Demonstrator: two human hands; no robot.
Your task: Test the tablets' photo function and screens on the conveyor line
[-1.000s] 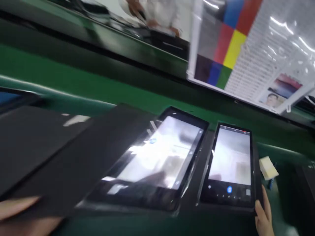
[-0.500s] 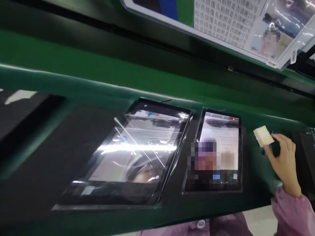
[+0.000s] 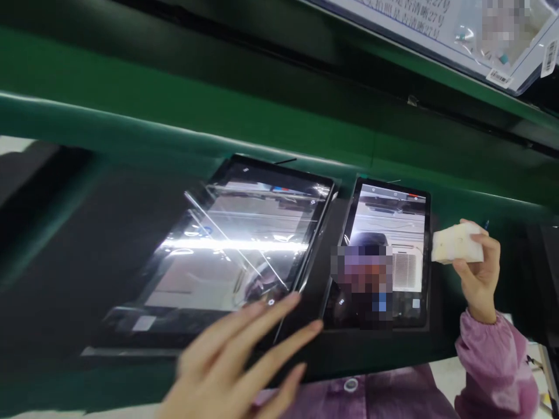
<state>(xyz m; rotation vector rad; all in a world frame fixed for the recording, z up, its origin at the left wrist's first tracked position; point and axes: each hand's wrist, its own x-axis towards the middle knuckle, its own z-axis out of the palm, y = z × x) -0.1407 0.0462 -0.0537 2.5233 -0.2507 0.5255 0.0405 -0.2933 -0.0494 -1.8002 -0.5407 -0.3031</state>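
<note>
My right hand (image 3: pixel 479 276) grips a cream-coloured block (image 3: pixel 456 243), maybe a sponge or folded wipes, between thumb and fingers. The block is held up at the right edge of a tablet (image 3: pixel 388 215) with a lit camera picture. My left hand (image 3: pixel 236 364) reaches in from the bottom with fingers spread, holding nothing, over the lower corner of a second tablet (image 3: pixel 271 227). Whether its fingertips touch anything, I cannot tell. A clear film with lifted, glaring edges covers the second tablet. Both tablets lie flat, screens up.
The tablets lie on dark mats (image 3: pixel 117 233) over a green bench (image 3: pixel 463 343). A green ledge (image 3: pixel 279 131) runs along the back. Above it hangs a sheet with printed text (image 3: pixel 419 17) in a plastic cover. A small blue object (image 3: pixel 486 224) lies behind my right hand.
My right hand has picked up the cream block from the bench and moved it left toward the nearer tablet. My left hand has come into view from below. The view has shifted slightly.
</note>
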